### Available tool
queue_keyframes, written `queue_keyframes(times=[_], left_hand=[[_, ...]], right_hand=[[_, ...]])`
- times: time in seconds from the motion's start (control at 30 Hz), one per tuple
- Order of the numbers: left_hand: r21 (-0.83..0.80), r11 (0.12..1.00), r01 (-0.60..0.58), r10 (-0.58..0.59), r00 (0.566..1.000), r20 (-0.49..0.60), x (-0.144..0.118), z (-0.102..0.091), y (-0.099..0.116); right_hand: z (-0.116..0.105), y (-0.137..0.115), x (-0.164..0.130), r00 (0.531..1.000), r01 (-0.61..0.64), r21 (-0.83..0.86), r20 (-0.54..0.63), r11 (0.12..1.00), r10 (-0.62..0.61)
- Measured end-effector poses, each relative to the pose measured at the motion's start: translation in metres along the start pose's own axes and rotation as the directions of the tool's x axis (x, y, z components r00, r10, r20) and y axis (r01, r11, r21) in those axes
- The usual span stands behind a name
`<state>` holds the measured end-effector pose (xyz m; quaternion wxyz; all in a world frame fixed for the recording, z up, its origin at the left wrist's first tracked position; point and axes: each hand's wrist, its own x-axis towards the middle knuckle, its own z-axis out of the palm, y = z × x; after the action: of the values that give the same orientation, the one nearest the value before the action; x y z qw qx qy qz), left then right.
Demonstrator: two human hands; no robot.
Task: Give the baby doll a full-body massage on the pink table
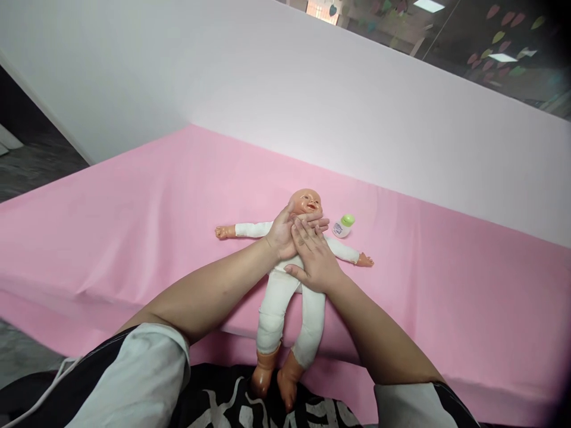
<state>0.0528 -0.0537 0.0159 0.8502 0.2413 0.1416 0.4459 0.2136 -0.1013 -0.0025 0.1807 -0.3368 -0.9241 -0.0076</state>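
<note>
As both hands (303,246) overlap (palms down), doll (289,279) lies beneath.

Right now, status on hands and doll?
Left hand and right hand flat on doll chest, under chin. Doll on its back on pink sheet. Bottle beside head, clear.

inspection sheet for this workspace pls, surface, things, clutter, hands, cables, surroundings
surface: pink sheet spread flat over the table, lightly creased
job's things: baby doll in white clothes lying face up, arms out, feet toward the person
clutter: small white bottle with green cap lying beside the doll's head
grippers: left hand and right hand both laid flat on the doll's chest below the chin, overlapping, gripping nothing
cables: white cord at the lower left edge
surroundings: white backdrop behind; ceiling lights and coloured shapes beyond it
</note>
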Motion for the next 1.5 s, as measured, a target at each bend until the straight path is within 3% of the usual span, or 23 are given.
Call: queue_keyframes(times=[0.23,0.37,0.43,0.5,0.57,0.6,0.63,0.7,0.8,0.87,1.0,1.2,1.4,1.5], left_hand=[[0.211,0.972,-0.102,0.145,0.969,-0.202,0.002,0.004,0.004],[0.383,0.906,-0.178,0.279,0.933,-0.227,0.0,0.0,-0.003],[0.544,0.811,-0.215,0.368,0.911,-0.188,-0.006,-0.007,-0.004],[0.77,0.587,-0.251,0.467,0.882,-0.069,-0.016,-0.018,-0.001],[0.952,0.152,-0.267,0.516,0.843,0.154,-0.025,-0.03,0.005],[0.965,-0.032,-0.26,0.5,0.832,0.241,-0.029,-0.036,0.009],[0.958,-0.163,-0.236,0.487,0.825,0.286,-0.031,-0.042,0.013],[0.943,-0.29,-0.161,0.481,0.828,0.289,-0.031,-0.05,0.018],[0.947,-0.311,-0.078,0.481,0.846,0.228,-0.026,-0.056,0.019],[0.946,-0.313,-0.078,0.459,0.86,0.223,-0.024,-0.057,0.017],[0.95,-0.298,-0.09,0.42,0.882,0.215,-0.025,-0.056,0.014],[0.946,-0.293,-0.138,0.391,0.885,0.251,-0.026,-0.054,0.013],[0.945,-0.293,-0.145,0.394,0.883,0.257,-0.026,-0.053,0.014],[0.948,-0.278,-0.155,0.468,0.84,0.274,-0.03,-0.049,0.015]], right_hand=[[-0.001,0.014,0.0,0.995,-0.095,0.088,-0.016,0.992,0.097],[-0.002,0.018,-0.006,0.995,-0.087,0.165,-0.042,0.982,0.095],[-0.004,0.02,-0.015,0.997,-0.061,0.196,-0.044,0.979,0.071],[-0.007,0.02,-0.026,0.999,-0.013,0.229,-0.042,0.973,0.023],[-0.012,0.016,-0.038,0.998,0.057,0.264,-0.038,0.963,-0.048],[-0.015,0.012,-0.043,0.995,0.099,0.277,-0.031,0.956,-0.094],[-0.018,0.007,-0.046,0.99,0.143,0.289,-0.019,0.947,-0.143],[-0.022,-0.006,-0.048,0.966,0.238,0.32,0.018,0.917,-0.257],[-0.022,-0.021,-0.043,0.93,0.305,0.376,0.079,0.875,-0.359],[-0.018,-0.024,-0.039,0.936,0.278,0.392,0.097,0.877,-0.34],[-0.007,-0.012,-0.034,0.973,0.147,0.341,0.118,0.928,-0.198],[0.002,0.03,-0.033,0.995,-0.039,0.232,0.097,0.972,0.017],[0.005,0.056,-0.037,0.954,-0.298,0.208,0.098,0.932,0.283],[0.006,0.056,-0.035,0.942,-0.335,0.219,0.048,0.916,0.333]])
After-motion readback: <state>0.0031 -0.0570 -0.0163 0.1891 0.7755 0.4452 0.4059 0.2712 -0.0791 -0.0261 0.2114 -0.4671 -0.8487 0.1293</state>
